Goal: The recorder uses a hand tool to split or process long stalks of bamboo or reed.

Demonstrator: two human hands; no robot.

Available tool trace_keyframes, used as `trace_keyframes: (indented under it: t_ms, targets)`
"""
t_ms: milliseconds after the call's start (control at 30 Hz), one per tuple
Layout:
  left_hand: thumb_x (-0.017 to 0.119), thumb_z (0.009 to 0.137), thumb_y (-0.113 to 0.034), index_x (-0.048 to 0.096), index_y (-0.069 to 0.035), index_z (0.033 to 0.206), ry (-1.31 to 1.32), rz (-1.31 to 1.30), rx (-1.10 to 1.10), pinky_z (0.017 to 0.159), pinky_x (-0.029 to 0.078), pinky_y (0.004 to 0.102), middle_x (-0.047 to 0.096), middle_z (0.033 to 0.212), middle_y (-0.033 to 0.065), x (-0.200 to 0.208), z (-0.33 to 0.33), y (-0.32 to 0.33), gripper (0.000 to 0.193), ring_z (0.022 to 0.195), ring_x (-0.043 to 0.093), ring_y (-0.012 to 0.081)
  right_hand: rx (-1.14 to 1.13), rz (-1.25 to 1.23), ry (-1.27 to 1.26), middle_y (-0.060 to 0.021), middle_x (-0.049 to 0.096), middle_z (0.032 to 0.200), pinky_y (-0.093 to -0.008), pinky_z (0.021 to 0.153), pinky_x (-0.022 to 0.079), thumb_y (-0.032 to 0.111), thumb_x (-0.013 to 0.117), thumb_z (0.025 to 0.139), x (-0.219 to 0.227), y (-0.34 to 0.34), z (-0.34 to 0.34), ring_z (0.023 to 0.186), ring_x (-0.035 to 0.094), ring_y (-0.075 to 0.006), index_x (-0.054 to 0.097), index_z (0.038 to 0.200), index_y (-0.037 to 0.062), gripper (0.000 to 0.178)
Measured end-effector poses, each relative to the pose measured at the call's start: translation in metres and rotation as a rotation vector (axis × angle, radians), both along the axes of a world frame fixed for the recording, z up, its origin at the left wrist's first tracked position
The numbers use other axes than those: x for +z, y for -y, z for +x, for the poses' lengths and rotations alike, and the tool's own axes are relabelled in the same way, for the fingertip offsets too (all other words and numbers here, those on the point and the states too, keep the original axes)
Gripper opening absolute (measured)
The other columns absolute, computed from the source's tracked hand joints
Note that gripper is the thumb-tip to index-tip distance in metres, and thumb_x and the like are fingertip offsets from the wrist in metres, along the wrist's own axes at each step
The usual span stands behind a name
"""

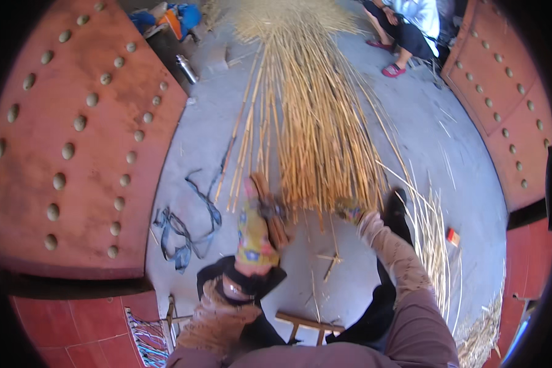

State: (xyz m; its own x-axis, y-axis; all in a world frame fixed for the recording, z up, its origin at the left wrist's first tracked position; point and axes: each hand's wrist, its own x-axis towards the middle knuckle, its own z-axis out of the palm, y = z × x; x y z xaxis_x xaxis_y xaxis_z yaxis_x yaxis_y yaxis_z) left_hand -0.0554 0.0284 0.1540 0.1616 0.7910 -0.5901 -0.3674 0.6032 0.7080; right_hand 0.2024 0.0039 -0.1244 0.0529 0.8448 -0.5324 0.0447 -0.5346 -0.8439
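Note:
A thick fan of straw-coloured stalks [325, 135] lies on the floor before me, its cut ends toward me and its fluffy heads at the far end. My left hand [254, 230], in a yellow flowered glove, is beside the left part of these ends. It appears closed on a brown, block-like wooden piece [278, 232], though motion blurs both. My right hand [351, 210], also in a patterned glove, is at the near ends of the stalks on the right. Its fingers are smeared, so their grip does not show. Between my hands, a few thin stalks stick out toward me.
Dark strips [181, 239] lie tangled at left, and loose pale stalks [432, 239] at right near a small red box [452, 237]. Studded red doors [86, 135] flank both sides. A metal flask [187, 69] and a seated person [408, 30] are farther off.

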Motion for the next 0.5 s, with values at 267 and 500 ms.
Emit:
trace_keyframes:
  t_ms: [267,500]
  targets:
    - [0.043,0.074,-0.057,0.047,-0.013,0.072,0.18,-0.063,-0.099,0.034,0.032,0.0273,0.044,0.052,0.0006,-0.005,-0.028,-0.008,0.045,0.038,0.041,0.0149,0.103,-0.212,0.416,-0.0119,0.056,0.091,-0.0261,0.063,0.047,0.015,0.047,0.081,-0.084,-0.047,-0.05,0.074,0.056,-0.0179,0.044,0.109,0.0001,0.032]
    - [0.044,0.076,-0.052,0.047,-0.012,0.073,0.228,-0.003,-0.111,0.035,0.033,0.0279,0.045,0.055,0.0013,0.0,-0.029,-0.003,0.041,0.041,0.043,0.015,-0.286,0.071,-0.777,-0.0093,0.058,0.089,-0.0257,0.063,0.047,0.016,0.045,0.082,-0.011,-0.099,-0.009,0.072,0.057,-0.0165,0.046,0.109,0.0012,0.031]
